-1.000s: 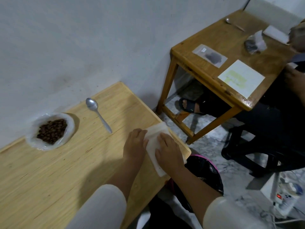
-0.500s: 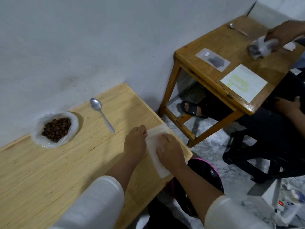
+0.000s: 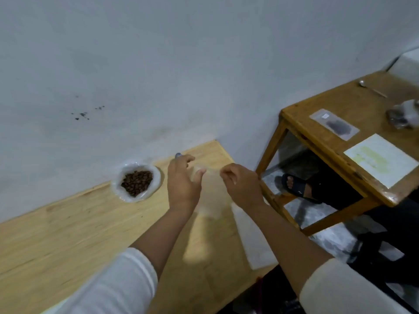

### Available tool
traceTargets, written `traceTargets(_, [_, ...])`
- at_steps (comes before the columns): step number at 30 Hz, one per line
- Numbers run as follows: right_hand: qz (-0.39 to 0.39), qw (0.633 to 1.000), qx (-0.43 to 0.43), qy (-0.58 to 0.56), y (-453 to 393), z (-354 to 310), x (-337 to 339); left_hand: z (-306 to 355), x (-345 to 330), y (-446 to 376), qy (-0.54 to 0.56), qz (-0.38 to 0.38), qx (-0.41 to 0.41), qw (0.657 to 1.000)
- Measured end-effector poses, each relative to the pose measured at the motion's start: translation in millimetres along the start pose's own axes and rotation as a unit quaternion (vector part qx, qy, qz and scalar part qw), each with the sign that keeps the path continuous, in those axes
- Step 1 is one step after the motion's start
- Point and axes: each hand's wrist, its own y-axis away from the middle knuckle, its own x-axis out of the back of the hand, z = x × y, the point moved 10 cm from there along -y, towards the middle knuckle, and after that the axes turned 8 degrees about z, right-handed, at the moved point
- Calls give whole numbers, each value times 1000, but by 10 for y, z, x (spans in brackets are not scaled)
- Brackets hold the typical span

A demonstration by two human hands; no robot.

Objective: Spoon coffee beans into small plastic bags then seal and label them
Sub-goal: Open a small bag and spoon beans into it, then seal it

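Held up between both sets of fingers: 1 small plastic bag [image 3: 209, 193], thin, clear and almost colourless, smeared by motion blur, hanging above the desk [image 3: 68, 241]. Pinched at its upper right edge by the right hand [image 3: 242, 184], fingers [image 3: 227, 175] curled in against the thumb. At its upper left edge, the left hand [image 3: 183, 184], fingers loosely spread, thumb against the film; cannot tell through the blur whether gripping it or only touching.

Just left of the left fingers, coffee beans [image 3: 136, 182], dark brown and oval, heaped in a round white plastic-lined bowl [image 3: 154, 176]. Just behind those fingers, only the rounded metal tip of a spoon [image 3: 178, 155] showing. Below the right fingers, near the desk's right edge, a flat whitish stack of bags [image 3: 251, 241], rectangular, lying flat.

Underneath it all, pale wood with a fine straight grain, pushed up against a plain grey-white wall [image 3: 158, 64] marked with a few dark specks. White sleeves on both forearms.

Well to the right of the right fingers, a second desk [image 3: 317, 141] of darker, glossier wood, carrying 1 flat filled bag [image 3: 334, 124], a pale label sheet [image 3: 381, 159], a crumpled bag of beans [image 3: 403, 114] and 1 more spoon [image 3: 371, 88]. Beneath it, a foot in a black sandal [image 3: 292, 183] on a mottled grey floor [image 3: 328, 241].
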Motion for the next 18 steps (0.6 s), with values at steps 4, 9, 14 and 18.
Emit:
traceTargets(4, [-27,992,-31,-122,-1,-504,-261,-255,568,-41,86,77,159,981])
traceTargets(9, [-125,953,-67,-267,114,-1057,-765,-571,833,32,234,43,259,936])
traceTargets(14, [-162,931,-50,-323,203,-1404,-1004,-774,1156,31,304,77,309,898])
traceTargets(18, [-108,946,-6,-305,203,-1602,-983,-853,1333,58,269,93,291,913])
